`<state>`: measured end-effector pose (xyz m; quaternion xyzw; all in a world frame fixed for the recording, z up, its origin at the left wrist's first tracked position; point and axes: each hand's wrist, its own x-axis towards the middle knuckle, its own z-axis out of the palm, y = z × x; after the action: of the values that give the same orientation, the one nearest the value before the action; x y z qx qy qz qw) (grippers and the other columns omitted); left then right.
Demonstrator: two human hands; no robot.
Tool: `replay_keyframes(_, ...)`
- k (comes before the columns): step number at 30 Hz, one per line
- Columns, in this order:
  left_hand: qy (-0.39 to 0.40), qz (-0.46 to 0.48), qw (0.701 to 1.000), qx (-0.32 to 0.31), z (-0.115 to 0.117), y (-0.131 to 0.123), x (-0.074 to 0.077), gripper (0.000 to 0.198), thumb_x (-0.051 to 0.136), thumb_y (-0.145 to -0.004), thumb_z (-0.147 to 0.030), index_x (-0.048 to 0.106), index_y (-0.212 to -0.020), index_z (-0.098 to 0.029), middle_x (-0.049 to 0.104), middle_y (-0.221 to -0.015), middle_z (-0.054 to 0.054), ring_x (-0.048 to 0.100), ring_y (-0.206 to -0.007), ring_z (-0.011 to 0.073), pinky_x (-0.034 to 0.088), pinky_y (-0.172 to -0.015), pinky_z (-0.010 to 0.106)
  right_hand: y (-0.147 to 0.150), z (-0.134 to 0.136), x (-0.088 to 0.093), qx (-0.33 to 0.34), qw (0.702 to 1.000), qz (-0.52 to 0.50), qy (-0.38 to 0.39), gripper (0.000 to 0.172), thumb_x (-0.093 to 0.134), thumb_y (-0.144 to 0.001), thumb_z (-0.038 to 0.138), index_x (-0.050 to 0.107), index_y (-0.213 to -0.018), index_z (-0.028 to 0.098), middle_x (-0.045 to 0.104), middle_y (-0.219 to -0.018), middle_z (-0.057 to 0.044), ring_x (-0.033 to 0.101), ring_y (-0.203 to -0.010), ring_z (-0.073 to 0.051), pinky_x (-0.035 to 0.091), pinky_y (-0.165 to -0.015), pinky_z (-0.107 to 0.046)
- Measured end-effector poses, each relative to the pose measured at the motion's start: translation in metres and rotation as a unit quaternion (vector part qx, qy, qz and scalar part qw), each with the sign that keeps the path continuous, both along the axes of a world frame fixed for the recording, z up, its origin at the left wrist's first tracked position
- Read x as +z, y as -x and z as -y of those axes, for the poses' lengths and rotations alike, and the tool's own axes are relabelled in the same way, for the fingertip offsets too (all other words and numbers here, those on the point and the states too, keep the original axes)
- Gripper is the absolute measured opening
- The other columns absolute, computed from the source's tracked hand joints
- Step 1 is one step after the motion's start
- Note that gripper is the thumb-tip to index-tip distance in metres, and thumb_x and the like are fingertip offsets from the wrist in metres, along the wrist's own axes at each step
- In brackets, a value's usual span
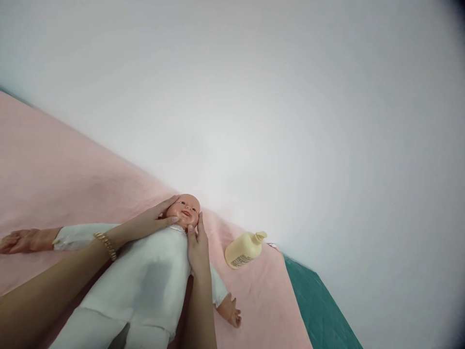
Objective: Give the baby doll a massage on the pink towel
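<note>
Nearest you, your two forearms come in from the bottom edge and cross over the doll [145,281], which lies on its back in a white suit with its legs toward you and its head away. Your left hand [150,220] reaches in from the lower left, a beaded bracelet [106,245] on the wrist; the fingers are stretched out nearly flat, laid along one side of the doll's head [184,211], with the thumb under the cheek. It cups the face rather than closing round anything. Your right hand [198,249] rises from the bottom centre, lying on the doll's chest and shoulder; its fingers are extended and close together, the tips touching the chin and the other cheek. So both hands are open and pressed lightly to the face from either side, gripping nothing.

The doll's arms are spread out: one bare hand lies at the far left edge, the other just right of your right forearm. All this rests on a pink blanket [54,179].

A little further off, to the right of the head and clear of it, a cream pump bottle [244,249] lies on its side on the blanket. Beyond the blanket's right edge a teal surface [319,310] shows, and behind everything stands a plain white wall [254,97].
</note>
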<state>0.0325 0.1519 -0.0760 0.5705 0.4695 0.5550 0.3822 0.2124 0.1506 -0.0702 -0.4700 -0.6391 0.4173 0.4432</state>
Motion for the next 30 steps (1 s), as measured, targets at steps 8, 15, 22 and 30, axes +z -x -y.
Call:
replay_keyframes(8, -0.004, 0.003, 0.999, 0.037, -0.005, -0.003, -0.008, 0.096, 0.076, -0.066, -0.061, 0.047, -0.145, -0.014, 0.052, -0.146, 0.014, 0.049, -0.134, 0.0371, 0.045, -0.111, 0.044, 0.014, 0.001, 0.000, -0.051, 0.998, -0.024, -0.003, 0.082, 0.070, -0.082, 0.037, 0.037, -0.154, 0.016, 0.054, -0.147, -0.011, 0.057, -0.131, -0.025, 0.047, -0.108, -0.037)
replay_keyframes(15, 0.029, -0.020, 0.999, 0.025, -0.003, 0.003, -0.001, 0.090, 0.072, -0.073, -0.058, 0.046, -0.149, -0.017, 0.052, -0.148, 0.011, 0.054, -0.130, 0.0375, 0.052, -0.105, 0.041, 0.010, -0.003, -0.007, -0.052, 0.998, -0.020, -0.014, 0.076, 0.066, -0.085, 0.036, 0.039, -0.154, 0.018, 0.059, -0.143, -0.009, 0.061, -0.126, -0.025, 0.048, -0.107, -0.038)
replay_keyframes(22, 0.036, -0.059, 0.998, 0.014, -0.001, 0.009, 0.005, 0.088, 0.060, -0.079, -0.064, 0.043, -0.153, -0.017, 0.048, -0.151, 0.007, 0.047, -0.137, 0.0349, 0.046, -0.111, 0.037, 0.003, -0.006, -0.007, -0.039, 0.999, 0.002, -0.018, 0.077, 0.057, -0.090, 0.051, 0.036, -0.155, 0.014, 0.055, -0.147, -0.010, 0.054, -0.134, -0.025, 0.044, -0.111, -0.038)
replay_keyframes(30, 0.008, -0.101, 0.994, -0.030, -0.003, 0.012, 0.002, 0.085, 0.047, -0.089, -0.067, 0.032, -0.157, -0.019, 0.032, -0.161, 0.005, 0.028, -0.149, 0.0296, 0.021, -0.123, 0.040, -0.004, -0.002, 0.003, -0.008, 1.000, 0.005, -0.002, 0.081, 0.054, -0.090, 0.060, 0.037, -0.154, 0.015, 0.051, -0.150, -0.010, 0.050, -0.138, -0.025, 0.040, -0.114, -0.039)
